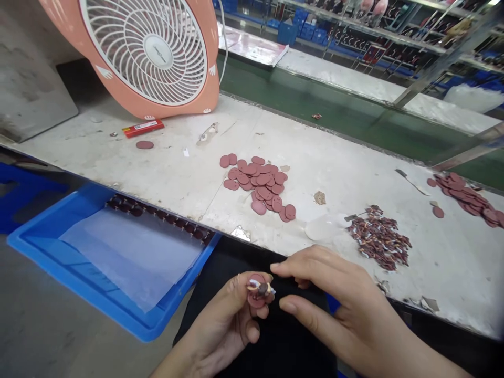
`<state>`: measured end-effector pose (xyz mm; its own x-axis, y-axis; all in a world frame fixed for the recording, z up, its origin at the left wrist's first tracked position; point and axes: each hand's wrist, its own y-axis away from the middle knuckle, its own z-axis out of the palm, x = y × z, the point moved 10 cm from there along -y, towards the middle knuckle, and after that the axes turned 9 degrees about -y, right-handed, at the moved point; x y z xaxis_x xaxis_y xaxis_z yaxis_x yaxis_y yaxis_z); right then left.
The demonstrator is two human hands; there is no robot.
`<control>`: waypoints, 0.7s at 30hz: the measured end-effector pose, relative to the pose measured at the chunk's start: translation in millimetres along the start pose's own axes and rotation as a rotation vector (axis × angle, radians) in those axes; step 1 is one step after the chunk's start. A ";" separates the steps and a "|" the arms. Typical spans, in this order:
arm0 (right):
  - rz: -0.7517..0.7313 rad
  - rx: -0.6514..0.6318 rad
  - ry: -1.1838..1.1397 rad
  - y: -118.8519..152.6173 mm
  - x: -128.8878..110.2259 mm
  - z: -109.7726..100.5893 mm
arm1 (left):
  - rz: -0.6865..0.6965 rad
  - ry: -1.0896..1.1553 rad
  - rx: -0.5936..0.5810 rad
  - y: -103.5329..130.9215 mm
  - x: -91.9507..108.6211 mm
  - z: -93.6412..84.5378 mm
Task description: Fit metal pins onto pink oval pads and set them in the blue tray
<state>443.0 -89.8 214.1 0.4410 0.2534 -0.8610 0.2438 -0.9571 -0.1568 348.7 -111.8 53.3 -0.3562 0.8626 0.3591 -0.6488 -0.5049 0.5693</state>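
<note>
Between the thumb and fingers of my left hand (230, 320) is a reddish-brown oval disc (255, 301), with a tiny dark brown and pale figure (263, 289) against its face. Close by on the right, my right hand (346, 299) has thumb and forefinger apart and nothing between them. Beyond the hands, a pile of similar oval discs (264, 179) lies on the white table (165, 181). A heap of small dark brown and pale pieces (380, 239) sits to the right, past my right hand.
An orange fan (214, 63) stands at the back left, a red box (144, 128) before it. Below the table edge at left is a blue tray (157, 328) with a white sheet. More discs (466, 197) lie far right. A green belt (315, 100) runs behind.
</note>
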 end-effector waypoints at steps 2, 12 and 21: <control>0.033 -0.019 -0.062 -0.3 6.7 6.4 | 0.012 0.012 -0.017 -0.1 0.6 -0.5; 0.052 0.034 -0.130 -3.4 17.9 24.5 | 0.028 -0.045 -0.093 -2.6 6.4 5.9; -0.374 0.381 0.337 8.7 -13.3 29.0 | 0.658 -0.483 0.373 38.2 71.0 -17.0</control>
<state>414.3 -105.6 210.1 0.6486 0.5516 -0.5244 0.1368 -0.7623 -0.6327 287.2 -69.3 87.9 -0.2028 0.3309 0.9216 -0.1226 -0.9424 0.3113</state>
